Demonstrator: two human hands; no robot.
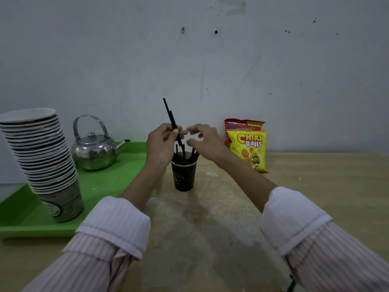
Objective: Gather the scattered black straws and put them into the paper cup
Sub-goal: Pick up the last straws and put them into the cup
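A dark paper cup (184, 175) stands upright on the wooden table, with several black straws (185, 153) sticking out of its mouth. Directly above the cup, my left hand (162, 143) pinches a couple of black straws (171, 116) held together, tilted up and to the left, their lower ends reaching down into the cup. My right hand (203, 140) hovers beside them over the cup's right rim, fingers spread and curved, holding nothing.
A green tray (99, 186) at the left carries a tall leaning stack of paper cups (42, 157) and a steel kettle (94, 149). Two snack bags (248, 146) lean against the wall to the right of the cup. The wooden table (210, 218) stretches toward me.
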